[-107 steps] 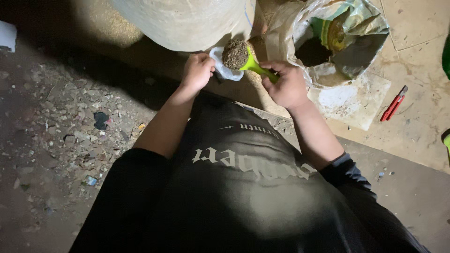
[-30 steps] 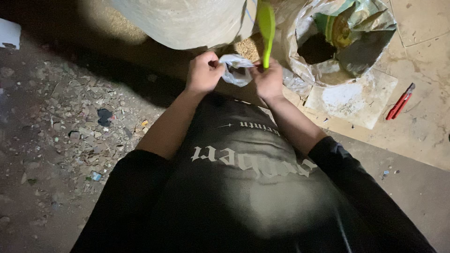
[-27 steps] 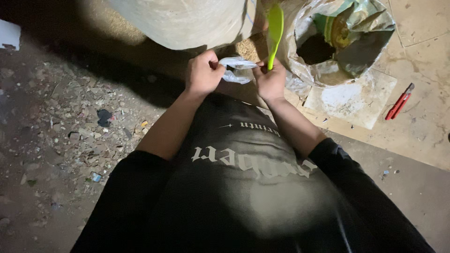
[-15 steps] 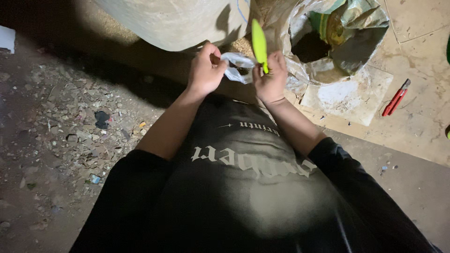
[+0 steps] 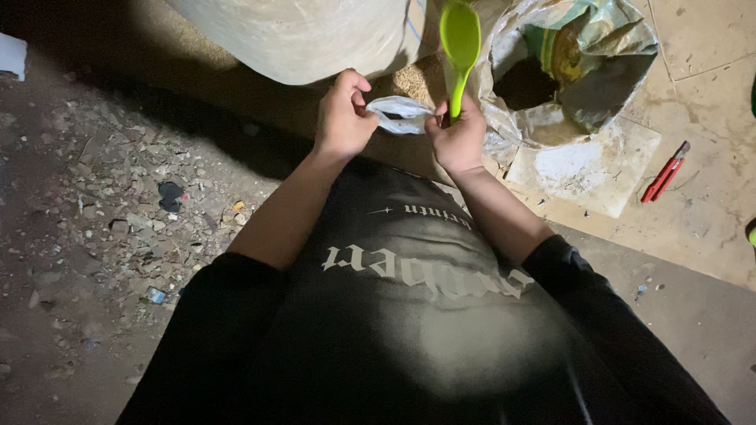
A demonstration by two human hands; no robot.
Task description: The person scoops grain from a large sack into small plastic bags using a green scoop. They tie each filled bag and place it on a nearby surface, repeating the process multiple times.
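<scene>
Green scoop in right hand.

I see a rough work yard or shed floor, dimly lit: bare dirt strewn with rubble at 9 o'clock, a big sack at 12, an open bag of dark soil at 1, red pliers at 3.

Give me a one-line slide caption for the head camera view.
Both hands stretch a small clear plastic bag: left hand pinching one edge, right hand the other while gripping an upright green scoop.
</scene>
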